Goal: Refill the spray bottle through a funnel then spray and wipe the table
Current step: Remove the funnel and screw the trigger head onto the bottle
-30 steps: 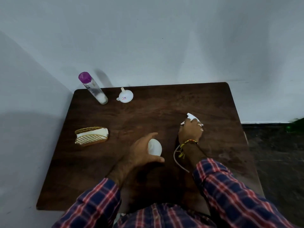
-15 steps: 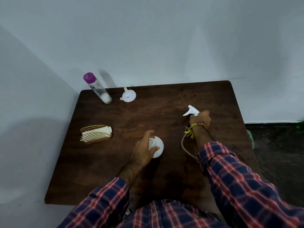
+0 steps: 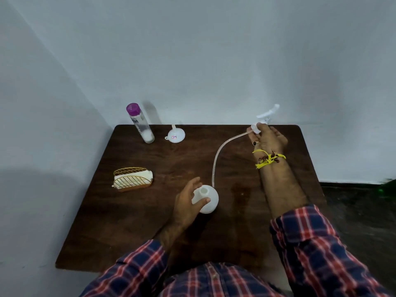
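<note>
Table (image 3: 132, 228): dark wood, filling the lower centre of the frame.
Spray bottle (image 3: 207, 200): white, uncapped, centre; left hand (image 3: 186, 204) curls round its side.
Refill bottle (image 3: 140, 123): purple cap, upper left.
Spray head (image 3: 265, 116): upper right, pinched by right hand (image 3: 267, 139); its dip tube (image 3: 218, 155) trails to the bottle's edge.
Funnel (image 3: 176, 135): beside the refill bottle.
Advice: lay the head aside with the tube clear, keep the bottle upright, then seat the funnel.

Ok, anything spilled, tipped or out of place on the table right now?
No spill or tipped item shows. The spray head is off the bottle, its tube trailing down toward the table beside the neck.
</note>
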A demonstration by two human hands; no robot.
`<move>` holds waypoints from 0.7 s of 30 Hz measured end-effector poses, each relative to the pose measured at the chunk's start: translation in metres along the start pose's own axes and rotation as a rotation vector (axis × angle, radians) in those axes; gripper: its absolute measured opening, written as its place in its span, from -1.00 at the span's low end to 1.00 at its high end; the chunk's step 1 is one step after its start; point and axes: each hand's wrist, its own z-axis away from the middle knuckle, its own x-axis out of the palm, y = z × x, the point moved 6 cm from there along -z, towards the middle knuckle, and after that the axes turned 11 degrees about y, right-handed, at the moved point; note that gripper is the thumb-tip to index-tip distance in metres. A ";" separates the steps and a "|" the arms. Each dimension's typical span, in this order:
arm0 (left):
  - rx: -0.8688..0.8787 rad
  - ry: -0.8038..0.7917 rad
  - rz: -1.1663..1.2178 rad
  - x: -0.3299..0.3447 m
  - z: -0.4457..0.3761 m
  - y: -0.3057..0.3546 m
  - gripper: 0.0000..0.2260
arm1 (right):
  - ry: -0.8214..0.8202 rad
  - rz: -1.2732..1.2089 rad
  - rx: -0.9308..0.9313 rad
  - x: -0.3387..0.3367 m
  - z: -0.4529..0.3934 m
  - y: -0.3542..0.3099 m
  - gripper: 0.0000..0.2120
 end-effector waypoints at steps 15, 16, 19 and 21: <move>0.003 -0.089 0.088 -0.011 -0.010 -0.011 -0.32 | 0.069 -0.028 -0.064 -0.030 0.017 0.034 -0.59; 0.013 -0.088 0.083 -0.011 -0.011 -0.011 -0.34 | 0.061 -0.030 -0.076 -0.032 0.017 0.034 -0.58; 0.029 -0.097 0.079 -0.005 -0.014 -0.013 -0.38 | 0.030 -0.011 -0.132 -0.036 0.017 0.033 -0.59; 0.033 -0.106 0.061 -0.001 -0.016 -0.011 -0.38 | -0.045 0.033 -0.201 -0.035 0.022 0.031 -0.60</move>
